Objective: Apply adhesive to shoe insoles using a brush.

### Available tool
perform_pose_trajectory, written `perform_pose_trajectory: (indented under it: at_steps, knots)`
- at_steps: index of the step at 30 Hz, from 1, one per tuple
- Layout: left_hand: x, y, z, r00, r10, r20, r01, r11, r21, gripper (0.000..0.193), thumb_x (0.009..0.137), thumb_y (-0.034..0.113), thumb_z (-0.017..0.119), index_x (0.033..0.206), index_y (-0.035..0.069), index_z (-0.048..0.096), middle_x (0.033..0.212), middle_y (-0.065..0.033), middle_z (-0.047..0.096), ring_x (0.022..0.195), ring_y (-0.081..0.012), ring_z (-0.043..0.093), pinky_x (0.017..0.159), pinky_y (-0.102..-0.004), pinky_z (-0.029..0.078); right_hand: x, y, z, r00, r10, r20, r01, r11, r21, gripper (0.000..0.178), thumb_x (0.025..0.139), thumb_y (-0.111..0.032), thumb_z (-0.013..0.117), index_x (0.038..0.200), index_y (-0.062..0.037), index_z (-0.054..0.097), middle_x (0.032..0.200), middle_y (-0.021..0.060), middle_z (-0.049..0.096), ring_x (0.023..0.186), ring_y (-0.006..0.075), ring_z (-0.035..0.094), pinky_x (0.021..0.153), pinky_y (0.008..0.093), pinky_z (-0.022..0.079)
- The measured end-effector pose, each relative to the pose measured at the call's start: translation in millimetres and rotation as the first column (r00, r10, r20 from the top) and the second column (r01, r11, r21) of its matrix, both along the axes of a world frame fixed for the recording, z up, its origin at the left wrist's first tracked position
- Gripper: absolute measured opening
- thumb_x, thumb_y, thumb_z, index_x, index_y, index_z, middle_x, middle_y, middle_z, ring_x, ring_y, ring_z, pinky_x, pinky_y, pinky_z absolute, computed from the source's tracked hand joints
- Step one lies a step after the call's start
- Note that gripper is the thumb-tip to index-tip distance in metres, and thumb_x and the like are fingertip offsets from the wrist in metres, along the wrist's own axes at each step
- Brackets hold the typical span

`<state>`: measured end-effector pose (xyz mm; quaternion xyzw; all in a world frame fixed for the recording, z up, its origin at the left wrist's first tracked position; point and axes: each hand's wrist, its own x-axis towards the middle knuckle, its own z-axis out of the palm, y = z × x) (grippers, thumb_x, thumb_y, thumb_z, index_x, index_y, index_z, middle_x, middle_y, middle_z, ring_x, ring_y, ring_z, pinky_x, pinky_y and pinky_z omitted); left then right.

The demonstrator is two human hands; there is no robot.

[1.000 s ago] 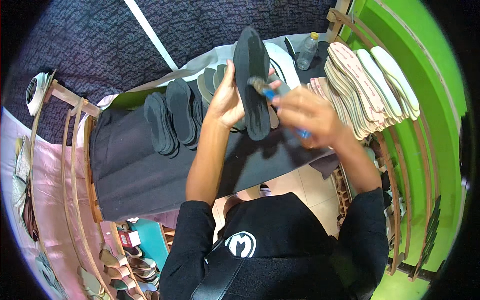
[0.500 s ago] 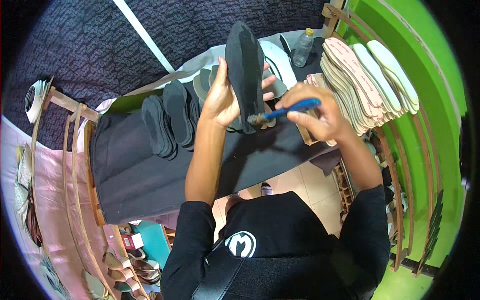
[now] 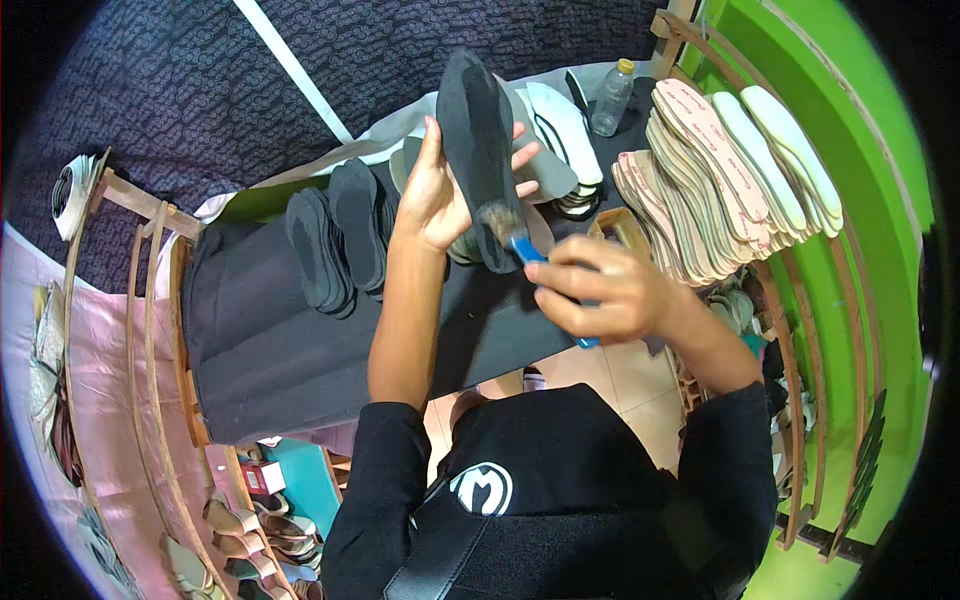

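A black insole is held up over the table by my left hand, its palm behind it and the fingers showing past its right edge. My right hand is closed round the blue handle of a paintbrush. The brush's bristles press on the heel end of the insole, slightly blurred. Stacks of black insoles lie on the dark cloth to the left of my left hand. Just beyond my right hand stands a tan open container, partly hidden.
A dark cloth covers the table. Pale insoles are piled at the right, near a clear bottle with a yellow cap. White and grey pieces lie at the back. Wooden racks flank the table on both sides.
The brush has swung from lying nearly sideways to pointing up and left, its bristles a little higher on the insole. My right hand moved down and left; the insole shifted slightly left.
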<state>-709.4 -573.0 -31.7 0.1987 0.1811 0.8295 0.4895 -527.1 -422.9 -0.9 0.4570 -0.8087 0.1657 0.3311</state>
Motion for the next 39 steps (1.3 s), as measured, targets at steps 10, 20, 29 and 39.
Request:
perform_pose_trajectory:
  at_steps: [10,20,29,39]
  knots:
    - [7.4,3.0,3.6,1.0,0.002,-0.002,-0.002,1.0,-0.002,0.074,0.097,0.064,0.027,0.149,0.012,0.032,0.146,-0.0221,0.04,0.134,-0.0434,0.041,0.103,-0.0678,0.036,-0.9,30.0,1.0,0.858,0.169,0.486,0.165,0.804,-0.571,0.015,0.083,-0.003,0.064,0.097,0.001,0.063,0.094,0.0141,0.068,0.084,0.0225,0.064,0.075,0.0331,0.05]
    - [12.0,8.9,-2.4,0.98,-0.175,0.097,0.152,0.967,0.205,0.071,0.099,0.06,0.027,0.15,0.012,0.03,0.15,-0.0236,0.034,0.132,-0.0452,0.042,0.104,-0.0686,0.036,-20.7,31.2,44.6,0.991,-0.094,0.092,0.125,0.883,-0.453,0.021,0.081,-0.002,0.069,0.1,0.0004,0.063,0.096,0.0149,0.067,0.08,0.0279,0.066,0.075,0.0337,0.053]
    - [3.8,1.0,-3.2,1.0,0.003,0.023,-0.004,0.998,0.059,0.074,0.097,0.064,0.025,0.15,0.013,0.032,0.15,-0.0215,0.035,0.138,-0.0452,0.033,0.102,-0.067,0.038,13.6,4.4,-7.4,0.996,-0.068,0.057,0.073,0.994,-0.08,0.029,0.067,-0.003,0.069,0.093,0.0006,0.059,0.097,0.0179,0.063,0.075,0.0312,0.062,0.065,0.0373,0.054]
    - [12.1,8.7,-5.4,0.997,-0.069,-0.032,0.071,0.995,0.072,0.075,0.097,0.063,0.029,0.152,0.012,0.027,0.153,-0.024,0.028,0.14,-0.0488,0.026,0.103,-0.0693,0.036,1.9,29.5,9.4,0.905,-0.014,0.425,0.26,0.808,-0.529,0.014,0.083,-0.002,0.064,0.097,0.001,0.061,0.091,0.0137,0.066,0.077,0.0234,0.064,0.072,0.0322,0.049]
